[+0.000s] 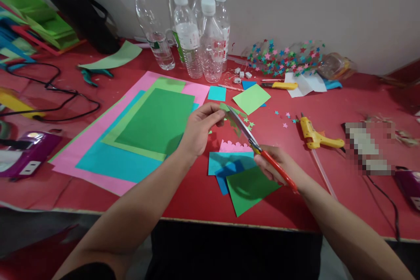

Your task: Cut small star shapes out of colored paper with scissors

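In the middle of the head view, my left hand (204, 126) pinches a small strip of green paper (235, 119). My right hand (274, 162) is closed round the red handles of a pair of scissors (244, 129). The blades reach up and left to the strip, close to my left fingertips. Small green paper stars (250, 123) lie on the table just right of the blades. Below the hands are a pink scrap with a notched edge (231, 145), a light blue sheet (216, 162) and a dark green sheet (251, 188).
Large coloured sheets (154, 118) lie stacked at left. Several plastic bottles (212, 43) stand along the wall. A bottle covered in stars (285, 59) lies behind a yellow cutter (285, 85). At right is a yellow glue gun (316, 135); a black cable (72, 92) runs at left.
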{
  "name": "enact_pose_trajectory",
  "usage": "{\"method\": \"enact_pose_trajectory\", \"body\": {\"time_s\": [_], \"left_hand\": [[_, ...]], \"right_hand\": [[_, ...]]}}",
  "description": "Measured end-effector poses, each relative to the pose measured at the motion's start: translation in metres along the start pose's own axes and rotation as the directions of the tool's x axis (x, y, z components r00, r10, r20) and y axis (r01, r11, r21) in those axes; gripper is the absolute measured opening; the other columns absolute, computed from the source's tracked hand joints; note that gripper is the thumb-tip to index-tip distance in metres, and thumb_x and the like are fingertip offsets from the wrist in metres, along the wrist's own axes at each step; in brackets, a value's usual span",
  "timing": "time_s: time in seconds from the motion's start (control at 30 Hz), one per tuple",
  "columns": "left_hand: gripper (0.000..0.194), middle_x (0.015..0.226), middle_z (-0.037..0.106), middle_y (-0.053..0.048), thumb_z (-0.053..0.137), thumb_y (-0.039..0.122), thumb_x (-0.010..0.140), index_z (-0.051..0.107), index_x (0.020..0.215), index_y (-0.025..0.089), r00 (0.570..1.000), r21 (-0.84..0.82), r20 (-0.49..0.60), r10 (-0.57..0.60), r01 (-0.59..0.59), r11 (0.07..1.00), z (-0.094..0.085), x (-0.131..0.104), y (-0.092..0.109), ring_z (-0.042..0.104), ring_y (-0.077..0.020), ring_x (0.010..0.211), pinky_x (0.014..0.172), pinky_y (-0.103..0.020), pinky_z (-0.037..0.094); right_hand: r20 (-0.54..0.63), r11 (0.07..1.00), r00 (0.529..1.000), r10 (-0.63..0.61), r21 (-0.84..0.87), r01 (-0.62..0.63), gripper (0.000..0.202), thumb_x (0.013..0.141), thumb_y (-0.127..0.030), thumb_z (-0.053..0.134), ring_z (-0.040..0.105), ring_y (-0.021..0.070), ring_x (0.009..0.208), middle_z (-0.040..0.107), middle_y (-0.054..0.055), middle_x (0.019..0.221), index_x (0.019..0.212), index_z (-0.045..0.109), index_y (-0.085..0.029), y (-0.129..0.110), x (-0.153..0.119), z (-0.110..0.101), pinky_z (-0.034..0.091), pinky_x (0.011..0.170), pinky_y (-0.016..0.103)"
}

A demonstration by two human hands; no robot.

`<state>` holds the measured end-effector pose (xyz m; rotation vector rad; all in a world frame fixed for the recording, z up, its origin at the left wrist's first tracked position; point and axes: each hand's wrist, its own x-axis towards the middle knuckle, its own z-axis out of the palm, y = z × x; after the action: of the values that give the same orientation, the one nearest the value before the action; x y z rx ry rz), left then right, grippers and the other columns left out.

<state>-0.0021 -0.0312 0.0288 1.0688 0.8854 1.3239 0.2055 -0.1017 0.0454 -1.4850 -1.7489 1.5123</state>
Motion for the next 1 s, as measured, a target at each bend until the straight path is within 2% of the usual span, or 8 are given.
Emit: {"method": "enact_pose_trajectory", "body": {"time_s": [0.17, 0.43, 0.73, 1.0], "left_hand": [[0.006, 0.063, 0.056, 0.003, 0.066, 0.024, 0.075, 0.065, 0.070, 0.020, 0.996, 0.029, -0.042, 0.079, -0.078, 0.997, 0.000, -0.001, 0.002, 0.050, -0.0086, 0.060, 0.062, -0.023, 0.042], [0.012, 0.065, 0.052, 0.001, 0.061, 0.021, 0.079, 0.063, 0.067, 0.019, 0.968, 0.254, -0.014, 0.249, -0.237, 0.938, 0.000, -0.004, 0.009, 0.046, -0.0101, 0.062, 0.059, -0.025, 0.037], [0.014, 0.065, 0.050, 0.001, 0.060, 0.020, 0.079, 0.059, 0.065, 0.019, 0.962, 0.290, 0.024, 0.272, -0.267, 0.919, 0.001, -0.005, 0.012, 0.045, -0.0110, 0.065, 0.063, -0.027, 0.037], [0.016, 0.061, 0.049, 0.002, 0.060, 0.019, 0.077, 0.057, 0.061, 0.018, 0.969, 0.285, 0.034, 0.245, -0.245, 0.927, 0.001, -0.003, 0.013, 0.043, -0.0095, 0.060, 0.057, -0.025, 0.034]], "right_hand": [[0.035, 1.000, 0.999, -0.010, 0.002, 0.010, 0.048, 0.080, -0.063, 0.056, 0.036, 0.0064, 0.035, 0.040, -0.008, 0.041, 0.064, 0.040, -0.021, 0.004, 0.003, -0.003, 0.028, 0.036, 0.020], [0.095, 0.999, 0.994, -0.046, -0.024, 0.048, 0.043, 0.086, -0.057, 0.053, 0.038, 0.0076, 0.043, 0.043, -0.006, 0.051, 0.068, 0.040, -0.020, 0.006, -0.002, -0.007, 0.029, 0.042, 0.021], [0.098, 0.998, 0.994, -0.052, -0.028, 0.055, 0.045, 0.087, -0.061, 0.048, 0.035, 0.0077, 0.043, 0.040, -0.006, 0.051, 0.069, 0.039, -0.021, 0.007, -0.002, -0.006, 0.027, 0.041, 0.021], [0.088, 0.999, 0.996, -0.026, -0.024, 0.028, 0.049, 0.083, -0.064, 0.053, 0.035, 0.0071, 0.039, 0.041, -0.006, 0.045, 0.065, 0.039, -0.021, 0.005, -0.002, -0.006, 0.028, 0.039, 0.021]]}}
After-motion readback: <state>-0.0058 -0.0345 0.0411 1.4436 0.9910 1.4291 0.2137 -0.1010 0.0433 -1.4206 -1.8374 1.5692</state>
